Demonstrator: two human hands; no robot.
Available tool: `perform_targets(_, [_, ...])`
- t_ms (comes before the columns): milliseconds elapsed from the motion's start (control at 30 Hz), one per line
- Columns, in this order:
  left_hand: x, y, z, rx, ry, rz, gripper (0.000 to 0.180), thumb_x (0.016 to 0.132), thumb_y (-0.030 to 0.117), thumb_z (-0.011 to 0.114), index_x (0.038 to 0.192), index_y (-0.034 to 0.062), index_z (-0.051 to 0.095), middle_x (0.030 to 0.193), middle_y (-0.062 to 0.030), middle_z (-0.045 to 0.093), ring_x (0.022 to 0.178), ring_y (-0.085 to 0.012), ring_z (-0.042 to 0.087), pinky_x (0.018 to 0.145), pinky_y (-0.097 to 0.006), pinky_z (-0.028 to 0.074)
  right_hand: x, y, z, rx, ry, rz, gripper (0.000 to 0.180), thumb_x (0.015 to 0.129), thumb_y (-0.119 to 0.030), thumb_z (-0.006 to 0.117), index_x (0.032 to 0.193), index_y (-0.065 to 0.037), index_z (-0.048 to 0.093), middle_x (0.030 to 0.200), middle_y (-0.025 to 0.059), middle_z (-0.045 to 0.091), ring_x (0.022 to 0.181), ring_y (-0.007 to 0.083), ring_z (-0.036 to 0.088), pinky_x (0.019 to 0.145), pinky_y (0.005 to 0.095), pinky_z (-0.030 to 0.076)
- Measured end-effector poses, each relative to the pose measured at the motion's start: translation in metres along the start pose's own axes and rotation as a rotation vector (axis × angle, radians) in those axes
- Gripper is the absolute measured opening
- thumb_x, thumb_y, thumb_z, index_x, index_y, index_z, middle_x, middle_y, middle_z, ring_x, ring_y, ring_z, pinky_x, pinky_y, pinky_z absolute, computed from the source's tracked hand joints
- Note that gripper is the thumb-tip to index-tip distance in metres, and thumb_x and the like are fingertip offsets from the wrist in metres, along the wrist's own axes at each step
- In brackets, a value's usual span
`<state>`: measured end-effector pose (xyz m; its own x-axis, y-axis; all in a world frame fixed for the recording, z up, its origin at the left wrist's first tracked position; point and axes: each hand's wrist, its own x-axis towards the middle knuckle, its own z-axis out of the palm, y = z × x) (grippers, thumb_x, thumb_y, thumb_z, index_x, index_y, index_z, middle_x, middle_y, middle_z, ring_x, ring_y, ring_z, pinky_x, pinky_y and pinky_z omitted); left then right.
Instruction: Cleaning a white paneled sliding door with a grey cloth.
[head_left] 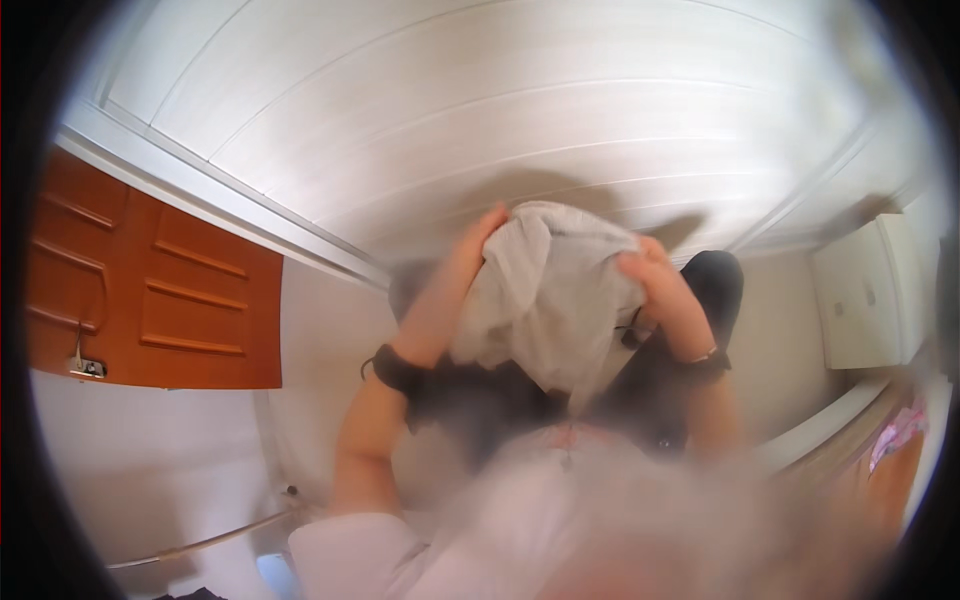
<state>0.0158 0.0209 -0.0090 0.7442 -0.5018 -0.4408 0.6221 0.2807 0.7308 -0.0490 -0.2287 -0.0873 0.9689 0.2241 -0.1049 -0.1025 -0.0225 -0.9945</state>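
A light grey, crumpled cloth is spread between my two hands above my lap. Its exact kind, garment or plain fabric, I cannot make out. My left hand grips its upper left edge, with the fingertips partly behind the fabric. At the cloth's upper right edge, my right hand is closed on it, thumb on the near side. The lower part of the cloth hangs in folds toward my dark-clad legs.
White panelling with horizontal seams rises in front of me. A reddish-brown door with a metal handle stands at the left. To the right are a small white cabinet and a pink patterned cloth. A thin cord runs at the lower left.
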Motion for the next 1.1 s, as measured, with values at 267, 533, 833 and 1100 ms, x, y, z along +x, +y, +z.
perform_targets(267, [0.042, -0.041, -0.028, 0.538, -0.069, 0.356, 0.042, 0.1, 0.036, 0.045, 0.123, 0.0016, 0.054, 0.113, -0.009, 0.062, 0.104, -0.0212, 0.06, 0.09, -0.034, 0.047, -0.015, -0.043, -0.003, 1.059, 0.192, 0.033, 0.039, 0.094, -0.024, 0.058, 0.125, -0.001, 0.056, 0.114, 0.0092, 0.065, 0.104, 0.0178, 0.062, 0.09, 0.0313, 0.049])
perform_targets(533, [0.036, -0.066, 0.014, 0.92, -0.132, 0.659, 0.049, 0.084, 0.027, 0.07, 0.123, 0.0012, 0.054, 0.118, -0.015, 0.057, 0.108, -0.0246, 0.056, 0.089, -0.036, 0.048, -0.04, -0.054, 0.013, 1.026, 0.256, 0.064, 0.048, 0.098, -0.039, 0.05, 0.125, -0.001, 0.055, 0.115, 0.0118, 0.065, 0.104, 0.0231, 0.062, 0.091, 0.0338, 0.049])
perform_targets(833, [0.01, -0.043, 0.013, 0.971, -0.344, 0.402, 0.049, 0.077, 0.026, 0.075, 0.116, 0.0021, 0.059, 0.097, -0.0135, 0.064, 0.093, -0.0222, 0.061, 0.079, -0.032, 0.048, -0.03, -0.058, 0.007, 0.99, 0.299, 0.093, 0.059, 0.095, -0.053, 0.043, 0.121, -0.002, 0.058, 0.114, 0.0155, 0.064, 0.103, 0.0304, 0.061, 0.092, 0.041, 0.048])
perform_targets(1100, [-0.003, -0.043, -0.011, 1.217, -0.287, 0.785, 0.03, 0.084, 0.011, 0.068, 0.111, 0.0005, 0.061, 0.101, -0.005, 0.066, 0.083, -0.0113, 0.057, 0.072, -0.028, 0.048, -0.023, 0.0, -0.072, 0.131, 0.123, -0.17, 0.065, 0.088, -0.041, 0.063, 0.133, 0.003, 0.049, 0.127, 0.0128, 0.056, 0.118, 0.0235, 0.051, 0.103, 0.0348, 0.04])
